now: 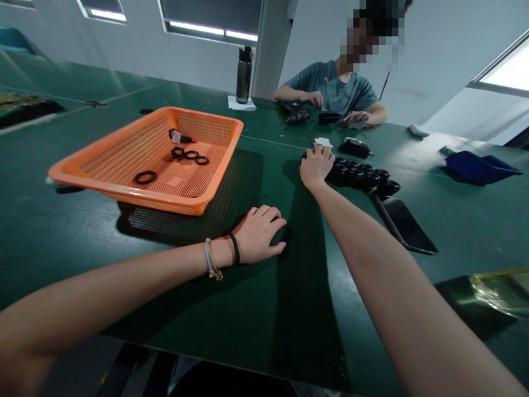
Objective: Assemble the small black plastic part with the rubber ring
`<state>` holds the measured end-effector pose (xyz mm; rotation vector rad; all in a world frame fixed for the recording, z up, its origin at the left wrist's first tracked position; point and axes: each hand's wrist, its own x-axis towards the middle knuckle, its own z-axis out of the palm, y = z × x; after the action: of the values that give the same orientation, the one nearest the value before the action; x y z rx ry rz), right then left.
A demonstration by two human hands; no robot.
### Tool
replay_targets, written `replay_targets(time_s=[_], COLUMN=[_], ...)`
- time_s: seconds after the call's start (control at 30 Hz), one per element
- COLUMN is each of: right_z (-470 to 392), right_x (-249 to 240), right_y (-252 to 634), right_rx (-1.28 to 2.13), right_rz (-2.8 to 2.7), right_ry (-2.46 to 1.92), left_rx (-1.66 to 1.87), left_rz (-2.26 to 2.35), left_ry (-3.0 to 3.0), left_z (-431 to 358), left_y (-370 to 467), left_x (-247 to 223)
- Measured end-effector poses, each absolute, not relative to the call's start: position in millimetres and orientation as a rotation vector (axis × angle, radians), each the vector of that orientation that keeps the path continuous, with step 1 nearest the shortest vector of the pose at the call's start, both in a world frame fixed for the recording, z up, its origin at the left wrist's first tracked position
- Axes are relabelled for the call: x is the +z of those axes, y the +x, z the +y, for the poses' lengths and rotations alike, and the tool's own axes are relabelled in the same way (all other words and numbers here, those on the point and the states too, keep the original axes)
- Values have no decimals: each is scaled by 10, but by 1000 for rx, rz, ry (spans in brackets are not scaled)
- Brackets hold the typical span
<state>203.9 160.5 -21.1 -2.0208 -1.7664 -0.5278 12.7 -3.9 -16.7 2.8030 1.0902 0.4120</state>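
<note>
My left hand (261, 234) rests palm down on the green table, fingers slightly bent and apart, with nothing visible in it. Farther out, my right hand (317, 166) reaches to the left end of a cluster of black round parts (357, 173). Its fingers curl down over that end, and a bit of black shows beside the fingertips; what they grip, if anything, is hidden. Left of both hands stands an orange perforated basket (223, 182). Inside it lie several black rings (145, 177) and a dark piece with a white tag (177, 137).
A phone-like black slab (407, 223) lies right of the cluster. Beyond are a black item (355, 147), a blue tray (481, 167) and a bottle (243, 75). Across the table a person (339, 88) sits near a power drill (295, 114). Yellowish plastic wrapping (500, 289) lies at right.
</note>
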Motion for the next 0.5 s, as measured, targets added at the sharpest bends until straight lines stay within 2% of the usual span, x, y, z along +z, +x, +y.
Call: replay_targets(time_s=[0.17,0.37,0.5], right_z=[1259,243,-270], right_x=[-213,-258,-227], right_y=[1873,1716,1717], right_rx=[-484,-103,102], right_rz=[-1935,-2319,-2499], right_ry=[-1667,-1258,-1045], left_rx=[396,142,108], left_rz=[1076,982,1536], left_ry=[2858,3090,2986], left_z=[-23,-137,15], left_y=[109,111,-117], left_x=[-190,51,628])
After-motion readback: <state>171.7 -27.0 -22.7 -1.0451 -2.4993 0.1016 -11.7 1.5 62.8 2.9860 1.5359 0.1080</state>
